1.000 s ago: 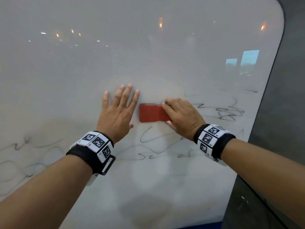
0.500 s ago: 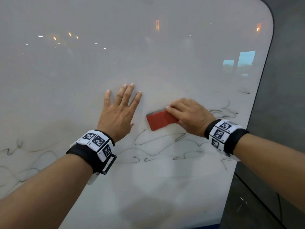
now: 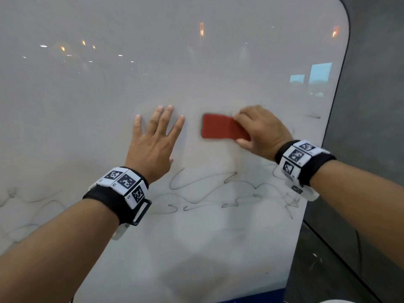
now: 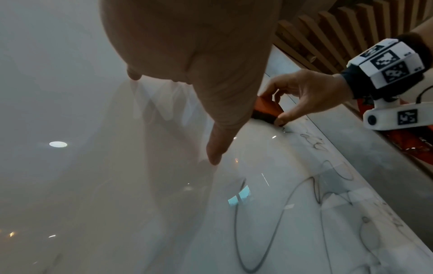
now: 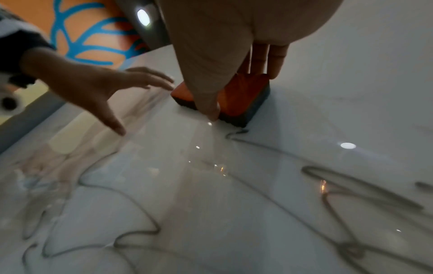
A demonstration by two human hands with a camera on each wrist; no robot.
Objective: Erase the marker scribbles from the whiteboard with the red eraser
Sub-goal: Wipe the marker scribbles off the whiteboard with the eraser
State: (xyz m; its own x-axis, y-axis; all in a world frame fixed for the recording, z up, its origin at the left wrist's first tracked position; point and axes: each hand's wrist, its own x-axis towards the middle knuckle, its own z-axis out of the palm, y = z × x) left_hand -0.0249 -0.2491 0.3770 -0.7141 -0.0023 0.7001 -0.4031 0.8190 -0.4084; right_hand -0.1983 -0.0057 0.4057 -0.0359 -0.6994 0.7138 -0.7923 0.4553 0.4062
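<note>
The whiteboard [image 3: 196, 68] fills most of the head view. My right hand [image 3: 260, 132] grips the red eraser [image 3: 220, 127] by its right end, thumb below and fingers above, and holds it flat against the board. The right wrist view shows the eraser [image 5: 243, 96] with its dark felt on the surface. My left hand [image 3: 153, 141] lies flat on the board with straight, spread fingers, just left of the eraser. Thin black scribbles [image 3: 207, 189] run below both hands, and fainter ones [image 3: 26, 204] trail off to the far left. A short mark [image 3: 313, 116] sits near the right edge.
The board's rounded right edge [image 3: 328, 132] meets a dark grey wall [image 3: 371, 106]. A blue strip [image 3: 251, 299] runs under the board's lower edge. Wooden slats [image 4: 339, 27] show beyond the board in the left wrist view.
My right hand has carried the eraser to the right and then up across the board. The scribbles that lay to the right of it are mostly wiped away. The left hand stays pressed in place.
</note>
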